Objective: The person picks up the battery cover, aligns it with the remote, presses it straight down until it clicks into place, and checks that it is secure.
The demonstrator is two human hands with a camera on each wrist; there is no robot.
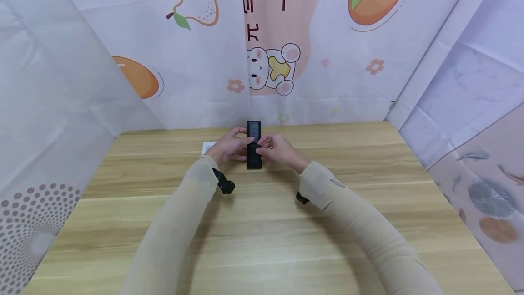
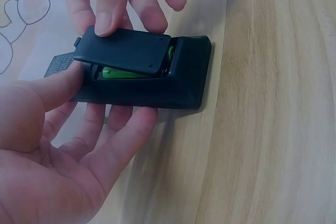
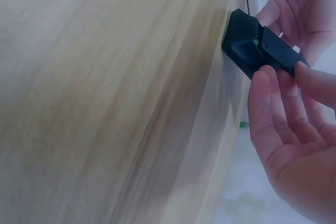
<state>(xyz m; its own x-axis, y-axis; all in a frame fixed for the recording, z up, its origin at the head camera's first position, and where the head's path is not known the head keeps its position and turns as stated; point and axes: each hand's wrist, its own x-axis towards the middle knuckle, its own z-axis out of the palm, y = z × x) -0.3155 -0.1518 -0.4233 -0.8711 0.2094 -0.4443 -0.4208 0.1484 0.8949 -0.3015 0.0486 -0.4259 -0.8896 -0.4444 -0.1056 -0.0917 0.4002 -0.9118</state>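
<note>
A black remote control (image 1: pixel 254 129) lies back side up near the far edge of the table, its long side pointing away from me. My left hand (image 1: pixel 231 146) grips its body, thumb on one side and fingers along the other. With thumb and fingers, my right hand (image 1: pixel 281 151) pinches the black battery cover (image 2: pixel 123 50). That cover sits tilted over the battery compartment, one long edge raised. Under it a green battery (image 2: pixel 125 73) shows in the left wrist view; the rest of the compartment is hidden.
A white printed paper (image 1: pixel 207 147) lies beside my left hand, partly covered by it. Behind the wooden table (image 1: pixel 262 231) hangs a curtain (image 1: pixel 196 72) with fruit and cartoon prints, close to the remote's far end.
</note>
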